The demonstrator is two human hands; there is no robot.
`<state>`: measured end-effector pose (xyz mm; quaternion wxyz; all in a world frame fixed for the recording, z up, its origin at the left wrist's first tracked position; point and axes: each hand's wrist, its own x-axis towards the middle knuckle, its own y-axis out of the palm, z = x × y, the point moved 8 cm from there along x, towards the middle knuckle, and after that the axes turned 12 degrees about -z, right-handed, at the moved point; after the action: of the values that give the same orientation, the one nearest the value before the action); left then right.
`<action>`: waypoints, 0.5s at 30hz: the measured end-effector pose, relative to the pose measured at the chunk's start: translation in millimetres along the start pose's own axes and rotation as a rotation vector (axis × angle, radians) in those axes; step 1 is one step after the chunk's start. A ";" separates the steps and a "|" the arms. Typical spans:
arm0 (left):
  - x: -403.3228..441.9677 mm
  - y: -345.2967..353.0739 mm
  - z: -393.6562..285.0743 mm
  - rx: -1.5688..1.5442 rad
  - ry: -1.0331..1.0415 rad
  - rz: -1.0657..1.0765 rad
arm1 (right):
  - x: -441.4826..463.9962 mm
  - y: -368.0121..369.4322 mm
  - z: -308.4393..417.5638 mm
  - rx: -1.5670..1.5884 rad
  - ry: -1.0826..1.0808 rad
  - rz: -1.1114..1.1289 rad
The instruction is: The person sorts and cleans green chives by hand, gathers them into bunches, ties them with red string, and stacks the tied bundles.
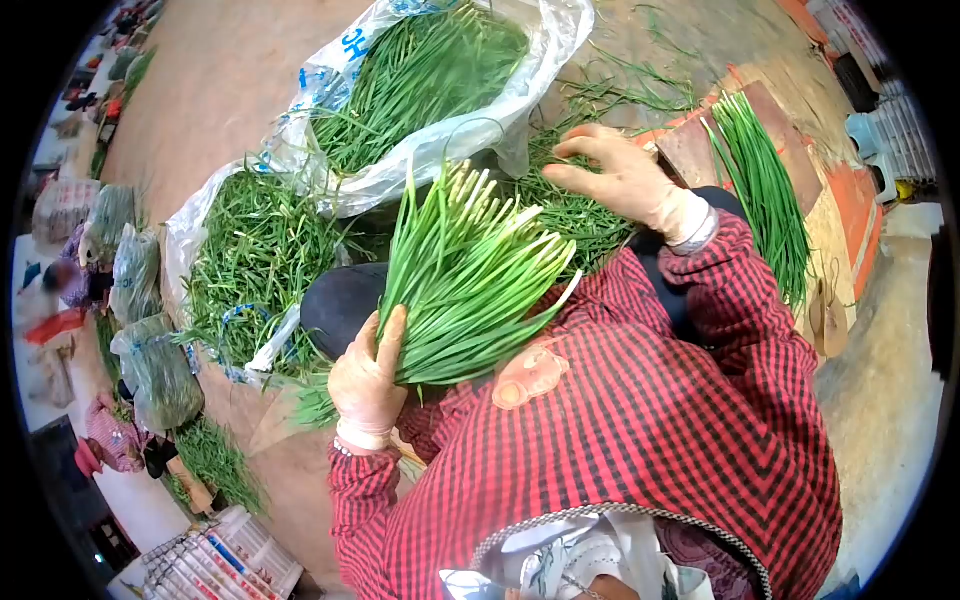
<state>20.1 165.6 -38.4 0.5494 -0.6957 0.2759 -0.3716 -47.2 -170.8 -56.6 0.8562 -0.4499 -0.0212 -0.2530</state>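
My left hand (pixel 368 385), in a pale glove, is closed around a bunch of garlic chives (pixel 470 290). The pale stem ends fan out up and to the right, and the green leaves trail below my grip. My right hand (pixel 625 180), gloved too, hovers beyond the bunch with its fingers apart and nothing in them. Below it lies a heap of loose green leaves (pixel 575 215). A neat bundle of garlic chives (pixel 765 200) rests on a board (pixel 765 125) to the right of my right hand.
Ahead, a clear plastic bag (pixel 555 60) holds more chives. Left of my knee sits another bag (pixel 185 225) with trimmed scraps. Full plastic bags (pixel 160 370), white crates (pixel 225 560) and other people (pixel 115 435) line the left side. Stacked crates (pixel 890 130) stand at the far right.
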 end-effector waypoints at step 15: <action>1.0 3.2 -11.4 0.048 0.107 0.120 | 17.2 45.6 -27.5 0.221 0.373 0.229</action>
<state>11.3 157.7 -39.9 0.5719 -0.6437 0.3368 -0.3811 -16.9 -178.1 -103.0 0.9125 -0.2982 0.1610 -0.2291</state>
